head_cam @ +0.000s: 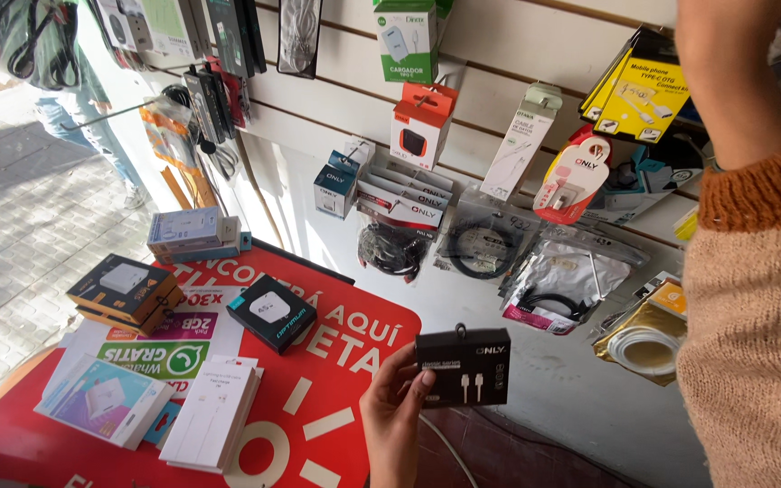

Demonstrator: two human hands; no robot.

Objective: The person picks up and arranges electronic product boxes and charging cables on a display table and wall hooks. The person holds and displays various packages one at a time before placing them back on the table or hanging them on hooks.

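My left hand [395,411] holds a small black box [463,366] by its left edge, with a white cable pictured on its front. It is held up between the red table [318,425] and the white slat wall [499,81]. My right arm [734,81], in a beige and orange knitted sleeve, reaches up along the wall past yellow packs [639,99]. The right hand itself is cut off by the top edge of the frame.
Packaged cables and chargers hang on the slat wall, among them a red and white box [419,125] and bagged black cables [481,248]. On the table lie a black box [271,312], orange and black boxes [124,289] and white packs [210,411]. A person [74,99] stands on the pavement at far left.
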